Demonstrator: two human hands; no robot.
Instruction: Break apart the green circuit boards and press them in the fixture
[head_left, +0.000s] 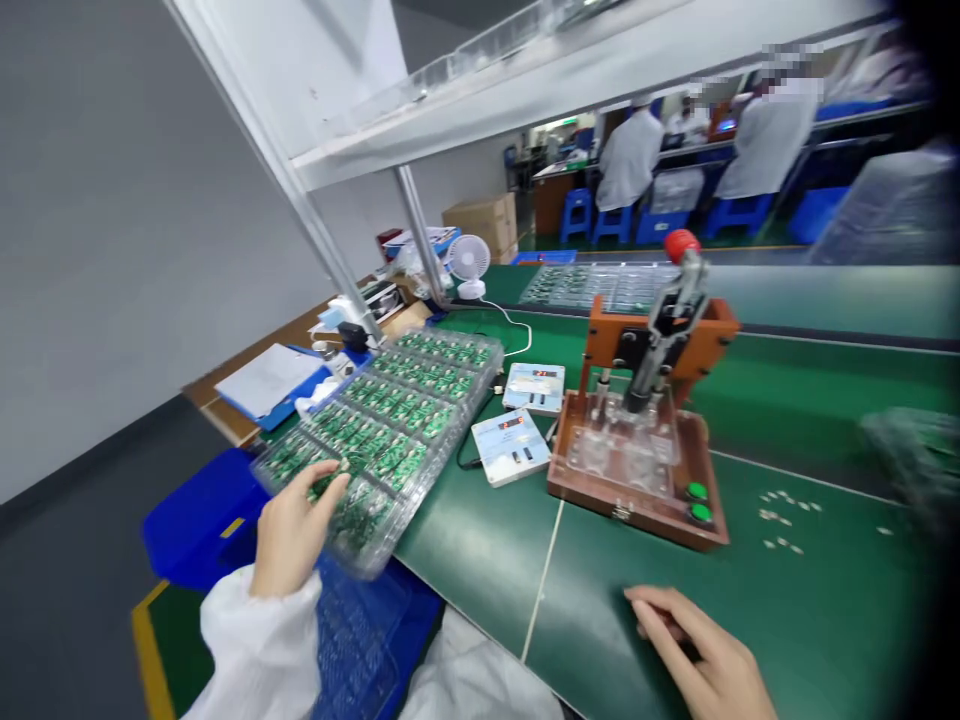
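My left hand [289,530] reaches onto the near end of a clear plastic tray [450,415] filled with several small green circuit boards; its fingers pinch at one board there. My right hand [701,655] rests on the green mat near the front edge, fingers curled, with something dark and small under them that I cannot make out. Between the hands, further back, stands a brown test fixture [637,440] with a red-knobbed lever [681,245] and two green buttons [697,503].
Two small white meter boxes [514,447] lie left of the fixture. A few small loose parts [780,515] are scattered on the mat at right. A blue crate [202,515] sits below the tray. A small fan [470,262] and more trays stand behind; people in white coats work in the background.
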